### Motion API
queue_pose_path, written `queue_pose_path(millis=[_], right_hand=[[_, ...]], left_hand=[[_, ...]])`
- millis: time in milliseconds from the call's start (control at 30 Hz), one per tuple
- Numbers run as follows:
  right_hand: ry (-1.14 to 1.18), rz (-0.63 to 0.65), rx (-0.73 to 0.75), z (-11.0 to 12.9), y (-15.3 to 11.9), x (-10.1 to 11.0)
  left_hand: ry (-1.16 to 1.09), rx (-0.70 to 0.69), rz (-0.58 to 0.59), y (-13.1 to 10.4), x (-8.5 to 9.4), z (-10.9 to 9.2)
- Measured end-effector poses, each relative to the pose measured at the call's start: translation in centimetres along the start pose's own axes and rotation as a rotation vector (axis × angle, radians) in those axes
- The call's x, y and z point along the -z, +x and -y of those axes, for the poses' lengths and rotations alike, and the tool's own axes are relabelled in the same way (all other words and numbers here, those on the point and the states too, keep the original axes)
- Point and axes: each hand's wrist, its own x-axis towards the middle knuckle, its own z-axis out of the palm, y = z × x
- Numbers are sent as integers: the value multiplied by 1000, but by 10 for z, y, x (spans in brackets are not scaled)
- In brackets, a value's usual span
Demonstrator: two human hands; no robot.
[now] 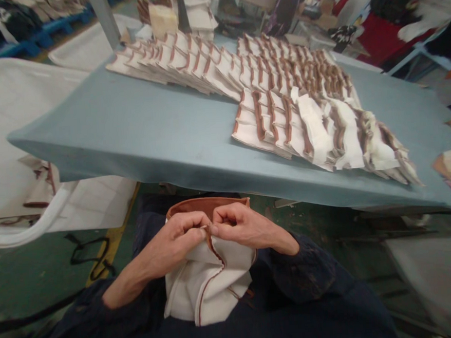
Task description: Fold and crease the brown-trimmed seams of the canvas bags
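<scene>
A white fabric piece (213,278) with brown seam lines and a brown upper band rests on my lap. My left hand (186,236) pinches its seam near the top edge. Right beside it, my right hand (239,224) pinches the same seam, and the fingertips of both hands nearly touch. The brown band (197,206) curves behind my hands. Whatever is between the fingertips, apart from the fabric edge, is too small to make out.
A blue-green table (141,128) stands ahead, bearing rows of white pieces with brown edging (272,119). White bins (8,102) are at the left, one holding scraps. A dark strap (90,255) lies on the green floor. A person in dark patterned clothing (287,5) is beyond the table.
</scene>
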Motion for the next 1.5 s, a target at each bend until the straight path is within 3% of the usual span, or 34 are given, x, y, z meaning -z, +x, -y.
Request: queue_pose_path(millis=[633, 900, 1033, 1233, 1500], right_hand=[[-65, -16, 36, 4, -4, 0], [-116, 93, 116, 15, -7, 11], [-294, 70, 116, 27, -10, 12], [-593, -122, 231, 44, -7, 8], [-618, -316, 456, 62, -1, 4]], left_hand=[[39, -38, 89, -6, 9, 6], [2, -82, 139, -9, 16, -1], [110, -122, 16, -9, 15, -6], [210, -172, -149, -9, 14, -18], [195, -280, -350, -12, 12, -36]])
